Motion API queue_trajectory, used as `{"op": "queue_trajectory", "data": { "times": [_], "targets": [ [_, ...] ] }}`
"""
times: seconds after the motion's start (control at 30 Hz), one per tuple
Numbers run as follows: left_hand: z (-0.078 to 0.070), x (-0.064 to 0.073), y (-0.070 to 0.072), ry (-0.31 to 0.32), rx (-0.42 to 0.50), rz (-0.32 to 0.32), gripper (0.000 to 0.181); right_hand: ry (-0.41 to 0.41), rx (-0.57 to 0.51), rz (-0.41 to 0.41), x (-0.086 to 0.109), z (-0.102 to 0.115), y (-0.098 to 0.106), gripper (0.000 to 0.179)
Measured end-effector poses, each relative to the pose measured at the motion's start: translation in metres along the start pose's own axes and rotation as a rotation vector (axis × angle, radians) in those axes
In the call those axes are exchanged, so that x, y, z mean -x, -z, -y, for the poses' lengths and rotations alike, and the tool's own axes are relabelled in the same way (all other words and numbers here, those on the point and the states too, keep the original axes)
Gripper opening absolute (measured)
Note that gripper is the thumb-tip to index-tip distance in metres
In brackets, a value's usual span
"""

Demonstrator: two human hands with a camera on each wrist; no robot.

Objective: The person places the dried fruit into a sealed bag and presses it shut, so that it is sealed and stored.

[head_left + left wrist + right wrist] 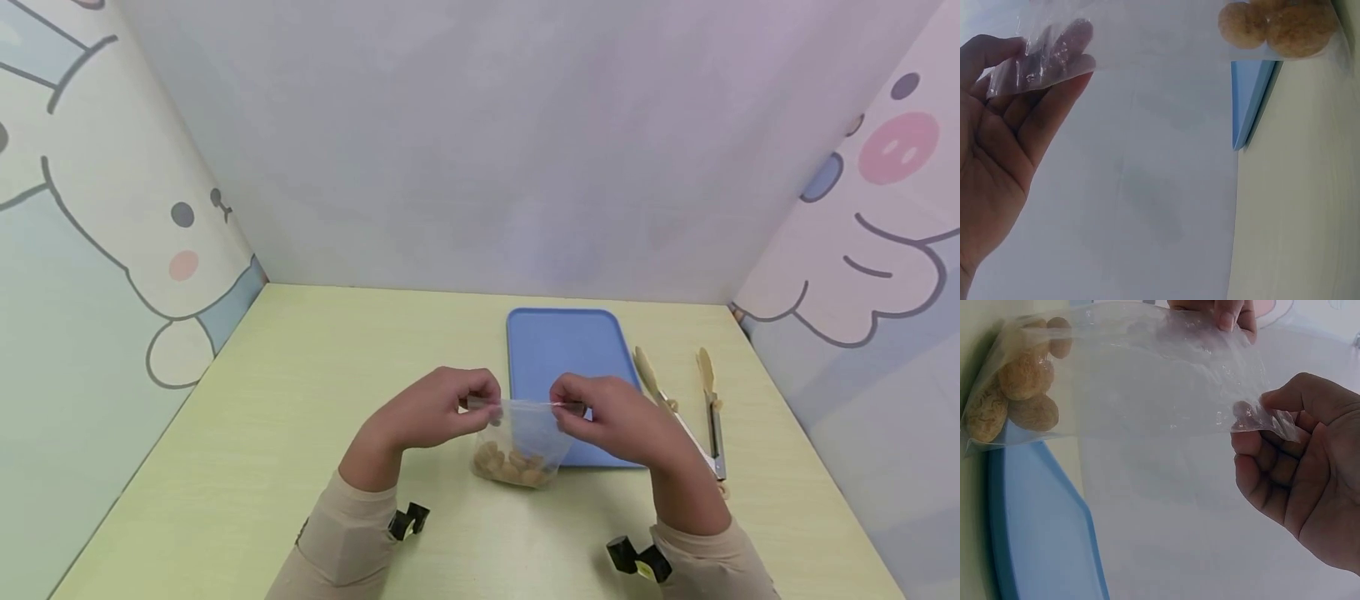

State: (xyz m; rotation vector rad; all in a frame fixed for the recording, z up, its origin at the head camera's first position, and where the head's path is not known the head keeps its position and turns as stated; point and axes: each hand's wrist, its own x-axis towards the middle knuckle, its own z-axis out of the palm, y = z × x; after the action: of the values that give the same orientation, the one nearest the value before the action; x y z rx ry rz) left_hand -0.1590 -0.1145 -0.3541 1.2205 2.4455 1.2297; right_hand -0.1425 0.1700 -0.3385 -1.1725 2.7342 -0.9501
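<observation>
A clear plastic zip bag (531, 433) hangs upright between the two hands, its bottom close over the table. Inside it, several brown, wrinkled walnuts (1025, 376) lie gathered at the bottom. My left hand (450, 408) pinches the top edge at its left corner, thumb against fingers. At the other corner, my right hand (611, 412) pinches the same edge, and the right wrist view shows its fingertips through the film. The bag's top edge is stretched straight from one hand to the other.
Behind the bag lies a blue tray (562, 342) on the pale yellow table (337, 358). Two pairs of tongs with beige tips, one nearer (678, 412) the tray and another pair of tongs (715, 417) farther right, lie beside it. Walls enclose the table at back and sides.
</observation>
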Motion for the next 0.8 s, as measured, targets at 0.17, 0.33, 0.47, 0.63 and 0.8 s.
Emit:
{"op": "queue_trajectory", "data": {
  "times": [0.17,0.33,0.47,0.63,0.8],
  "targets": [
    [-0.0002,-0.0004,-0.0005,-0.003,0.0,-0.002,0.005,0.02,0.025,-0.011,-0.0011,0.0018,-0.0002,0.005],
    [-0.0002,-0.001,-0.003,0.03,0.068,0.016,0.004,0.02,-0.004,-0.003,-0.0021,0.0035,-0.0017,0.001],
    [-0.0005,-0.0023,-0.0053,0.018,0.1,0.022,0.003,0.022,-0.016,-0.005,-0.0027,0.005,-0.0032,0.003],
    [-0.0018,-0.0027,-0.0064,-0.021,0.067,0.013,0.003,0.018,-0.022,-0.01,-0.0022,0.0057,-0.005,0.004],
    [-0.0007,-0.003,-0.0072,-0.08,-0.007,0.0,0.005,0.021,0.011,-0.03,-0.0029,0.0065,-0.0078,0.007]
  ]
}}
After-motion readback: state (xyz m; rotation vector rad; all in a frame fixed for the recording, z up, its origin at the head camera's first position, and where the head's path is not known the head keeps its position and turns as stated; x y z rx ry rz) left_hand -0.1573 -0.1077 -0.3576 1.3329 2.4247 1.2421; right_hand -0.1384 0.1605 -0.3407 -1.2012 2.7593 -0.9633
